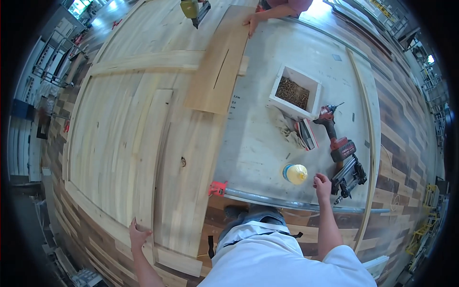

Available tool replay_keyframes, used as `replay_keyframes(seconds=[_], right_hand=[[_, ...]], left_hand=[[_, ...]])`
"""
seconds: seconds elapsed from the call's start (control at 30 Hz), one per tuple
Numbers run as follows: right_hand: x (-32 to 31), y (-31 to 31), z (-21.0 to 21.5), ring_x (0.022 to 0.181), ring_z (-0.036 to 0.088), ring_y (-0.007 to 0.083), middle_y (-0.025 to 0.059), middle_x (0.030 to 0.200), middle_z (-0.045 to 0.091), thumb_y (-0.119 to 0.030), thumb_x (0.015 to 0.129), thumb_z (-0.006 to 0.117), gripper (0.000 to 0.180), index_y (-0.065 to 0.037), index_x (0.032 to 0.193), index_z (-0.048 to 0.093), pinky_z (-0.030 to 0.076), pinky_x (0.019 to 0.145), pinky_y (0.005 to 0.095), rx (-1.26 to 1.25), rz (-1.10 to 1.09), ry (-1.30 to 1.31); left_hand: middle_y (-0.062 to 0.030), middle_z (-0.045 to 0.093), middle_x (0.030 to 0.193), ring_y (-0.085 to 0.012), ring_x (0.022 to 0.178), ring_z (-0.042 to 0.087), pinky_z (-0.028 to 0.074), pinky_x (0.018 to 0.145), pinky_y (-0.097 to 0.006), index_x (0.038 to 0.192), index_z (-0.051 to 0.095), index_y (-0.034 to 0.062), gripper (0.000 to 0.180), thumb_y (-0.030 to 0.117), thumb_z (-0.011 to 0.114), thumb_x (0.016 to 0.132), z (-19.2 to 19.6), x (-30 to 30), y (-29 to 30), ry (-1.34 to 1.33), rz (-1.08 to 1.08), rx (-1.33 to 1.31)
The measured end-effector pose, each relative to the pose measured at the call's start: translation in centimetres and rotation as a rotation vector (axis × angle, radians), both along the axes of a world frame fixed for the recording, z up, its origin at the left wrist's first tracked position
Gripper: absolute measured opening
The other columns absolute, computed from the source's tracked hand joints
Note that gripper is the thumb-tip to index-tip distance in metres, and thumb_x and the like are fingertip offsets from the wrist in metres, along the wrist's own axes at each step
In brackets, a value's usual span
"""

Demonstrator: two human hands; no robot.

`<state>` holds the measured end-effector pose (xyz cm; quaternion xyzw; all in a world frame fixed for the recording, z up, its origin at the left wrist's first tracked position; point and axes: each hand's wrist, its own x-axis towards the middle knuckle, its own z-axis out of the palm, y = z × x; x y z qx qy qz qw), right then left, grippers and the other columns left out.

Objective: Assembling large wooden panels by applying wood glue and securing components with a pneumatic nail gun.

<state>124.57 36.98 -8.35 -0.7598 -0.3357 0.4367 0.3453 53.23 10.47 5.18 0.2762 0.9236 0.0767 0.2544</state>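
Observation:
My left hand (138,235) is at the near end of the pale wooden panel (119,143), fingers apart, its thumb by the edge of a long board (179,191). Nothing shows in its grasp. Out over the grey table sheet (253,158), my right hand (322,185) has loosely bent fingers with gaps between them and appears to hold nothing. Left of it is a yellow glue bottle (297,174) with a blue band. A black nail gun (349,179) lies just to its right. Beyond that rests a red cordless drill (334,134).
A white box (311,85) holds many screws (292,93), with a crumpled rag (287,129) beside it. A pipe clamp (272,198) spans the near edge. Another person's hand (252,23) touches a brown slotted board (208,91). A second nail gun (195,12) is at the far end.

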Motion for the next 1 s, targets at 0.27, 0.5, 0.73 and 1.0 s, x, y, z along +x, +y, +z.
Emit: replay_keyframes(seconds=[0.27, 0.5, 0.73, 1.0], right_hand=[[-0.6, 0.3, 1.1, 0.078, 0.062, 0.0109, 0.0043, 0.096, 0.067, -0.013, 0.087, 0.064, 0.027, -0.001, 0.112, 0.066, 0.053, 0.064, 0.025, -0.002, 0.004, 0.009], [-1.2, 0.9, 2.7, 0.076, 0.06, 0.0099, 0.0031, 0.092, 0.064, -0.013, 0.089, 0.063, 0.028, -0.001, 0.114, 0.063, 0.052, 0.063, 0.0242, 0.024, 0.019, 0.002], [-1.1, 0.6, 3.7, 0.074, 0.059, 0.0097, 0.0019, 0.089, 0.063, -0.013, 0.088, 0.064, 0.029, -0.003, 0.114, 0.062, 0.052, 0.063, 0.0244, 0.019, 0.025, -0.003], [-1.4, 0.7, 3.0, 0.072, 0.06, 0.0104, 0.0019, 0.089, 0.064, -0.012, 0.087, 0.065, 0.027, -0.005, 0.112, 0.063, 0.053, 0.061, 0.0258, -0.03, 0.002, 0.052]], left_hand=[[-0.0156, 0.062, 0.101, -0.0336, 0.093, 0.063, 0.051, 0.077, -0.043, 0.105, 0.058, 0.0002, 0.068, 0.026, 0.091, 0.051, 4.0, 1.6, 3.3, 0.118, 0.065, -0.154], [-0.0131, 0.059, 0.105, -0.034, 0.085, 0.063, 0.051, 0.067, -0.046, 0.111, 0.059, 0.0103, 0.042, 0.013, 0.072, 0.071, 4.8, 7.8, 8.7, 0.566, -0.265, 0.028], [-0.0123, 0.048, 0.133, -0.0324, 0.109, 0.053, 0.049, 0.086, -0.044, 0.146, 0.036, 0.021, 0.081, 0.009, 0.069, 0.073, 0.6, 10.5, 10.6, 0.614, -0.412, 0.009], [-0.0159, 0.044, 0.134, -0.036, 0.118, 0.045, 0.041, 0.099, -0.045, 0.147, 0.034, 0.0186, 0.095, 0.033, 0.077, 0.064, -0.4, 9.2, 12.0, 0.408, -0.235, 0.056]])
